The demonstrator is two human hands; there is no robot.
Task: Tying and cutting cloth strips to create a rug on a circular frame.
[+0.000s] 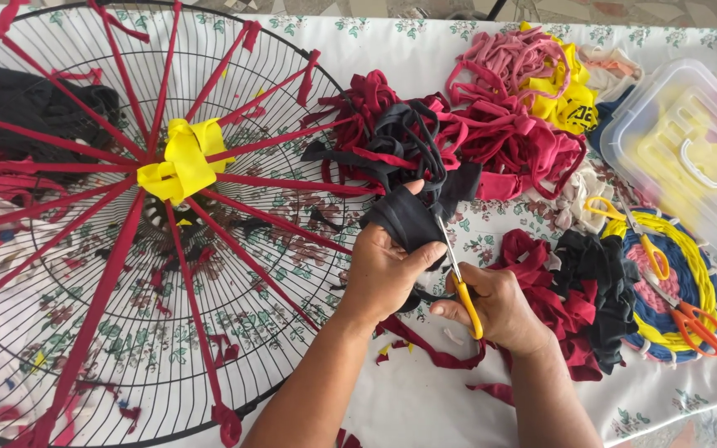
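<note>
My left hand (381, 267) grips a strip of dark navy fabric (408, 217) that trails up into a tangled heap of dark red and navy strips (392, 133). My right hand (499, 305) holds yellow-handled scissors (460, 286), their blades at the edge of the navy strip just right of my left thumb. To the left lies a round black wire fan guard (292, 274), strung with dark red fabric spokes (251, 265) that meet at a yellow knot (182, 159) in its centre.
Piles of pink, red and yellow strips (533, 83) lie at the back. A clear plastic box (690, 158) stands at the right. A round woven mat (690, 274) carries two more scissors, yellow (636, 236) and orange (695, 319). Red and black scraps (582, 290) lie beside my right hand.
</note>
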